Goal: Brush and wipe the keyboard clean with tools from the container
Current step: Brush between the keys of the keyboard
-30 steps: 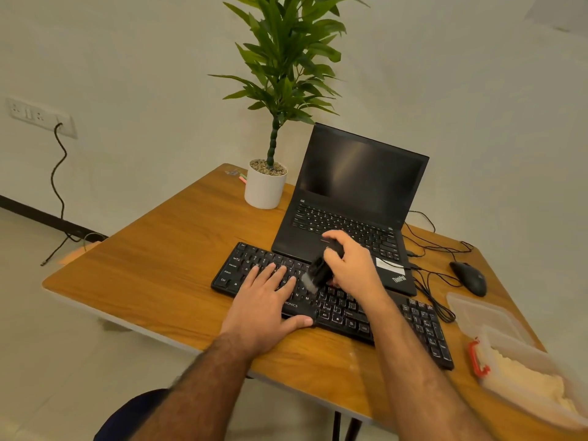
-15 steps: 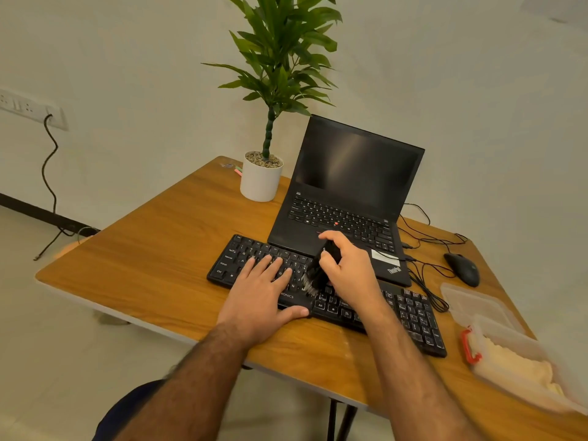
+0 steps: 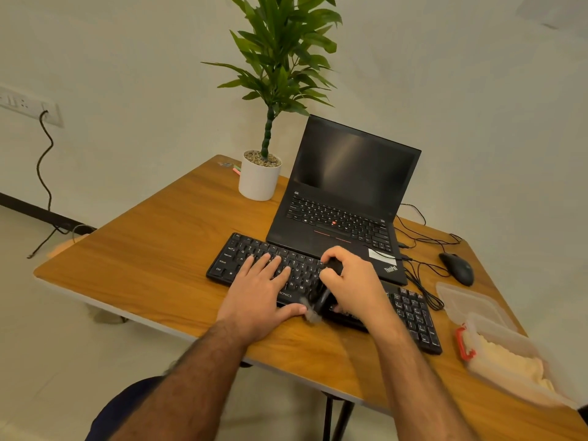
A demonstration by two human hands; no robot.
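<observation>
The wooden table (image 3: 152,249) stood close to a pale plastered wall (image 3: 127,74), its honey-coloured grain running toward the far corner, and thin dark legs showed under the near edge. The black keyboard (image 3: 410,313) lay toward the near edge, roughly in the middle, its far side tucked against the front of an open black laptop (image 3: 343,198) whose screen was dark. The left hand (image 3: 257,291) rested flat on the keyboard's left half, fingers straight and spread over the keys, the thumb along the front edge. The right hand (image 3: 356,281) was curled round a black brush (image 3: 321,297), gripping its handle, with the pale bristles (blurred) down at the keyboard's front edge, just beside the left thumb.

At the near right corner sat a clear plastic container (image 3: 509,354) with a red clasp and a cream cloth (image 3: 509,364) inside; its clear lid (image 3: 471,300) lay flat just behind it. A black mouse (image 3: 456,268) rested near the right edge, its cables looping toward the laptop. A potted plant (image 3: 261,176) in a white pot occupied the far corner. On the wall at left was a socket strip (image 3: 28,105), a dark cord (image 3: 44,167) trailing from it to the light floor.
</observation>
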